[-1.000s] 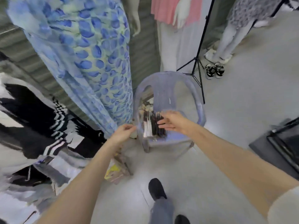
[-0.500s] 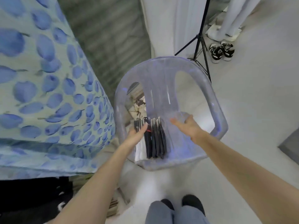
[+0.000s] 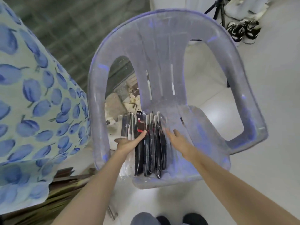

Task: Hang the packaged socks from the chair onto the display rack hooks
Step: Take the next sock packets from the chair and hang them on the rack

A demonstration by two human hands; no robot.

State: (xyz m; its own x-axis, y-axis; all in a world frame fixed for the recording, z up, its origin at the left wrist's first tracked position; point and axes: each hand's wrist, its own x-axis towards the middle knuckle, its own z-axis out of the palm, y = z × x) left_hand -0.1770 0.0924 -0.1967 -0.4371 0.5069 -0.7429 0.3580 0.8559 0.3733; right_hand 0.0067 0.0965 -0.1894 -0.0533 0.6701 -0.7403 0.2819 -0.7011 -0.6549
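A pale blue plastic chair (image 3: 162,46) stands in front of me. On the left part of its seat lies a row of several packaged socks (image 3: 151,143), dark pairs in clear sleeves standing on edge. My left hand (image 3: 129,141) rests on the left side of the row, thumb against a pack with a red and black label (image 3: 140,125). My right hand (image 3: 177,138) is on the right side of the row, fingers spread against the outermost clear sleeve. Neither hand has closed around a pack. No display rack is in view.
A blue-petal patterned dress (image 3: 32,111) hangs close on the left. Debris shows on the floor (image 3: 120,101) through the chair's left arm opening. A tripod leg (image 3: 217,7) and black-and-white sneakers (image 3: 243,30) stand at the top right. My feet (image 3: 170,220) are below the seat.
I have leaned in closer over the chair. Both hands have come down onto the two sides of the sock row, the left hand from the chair's left arm.
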